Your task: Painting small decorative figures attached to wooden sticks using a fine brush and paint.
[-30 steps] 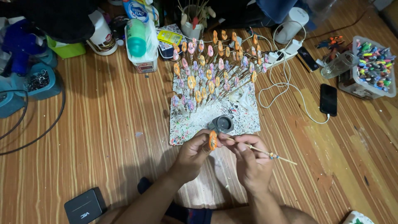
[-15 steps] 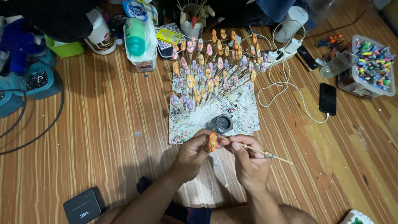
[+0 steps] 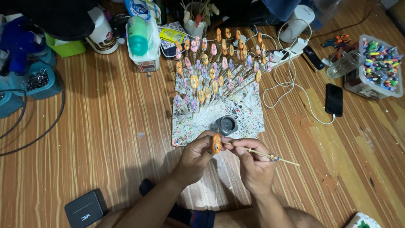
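Observation:
My left hand [image 3: 196,158] pinches a small orange painted piece [image 3: 216,143] on a stick, holding it upright in front of me. My right hand [image 3: 253,162] grips a thin wooden stick [image 3: 270,157] like a brush, its tip touching the orange piece. A small open grey paint jar [image 3: 225,125] stands just beyond my hands on a paint-speckled white foam block [image 3: 198,124]. Several orange, pink and purple pieces on sticks [image 3: 215,67] are stuck upright in that block.
Wooden floor all round. Black phone [image 3: 334,100] on a white charging cable and a clear box of coloured markers [image 3: 379,65] at right. Bottles and a teal-capped can [image 3: 138,36] at the back, blue containers [image 3: 36,80] at left, a black box [image 3: 84,209] near my left arm.
Both hands stay in place; the stick in my right hand shifts only slightly against the orange piece. The view drifts a little.

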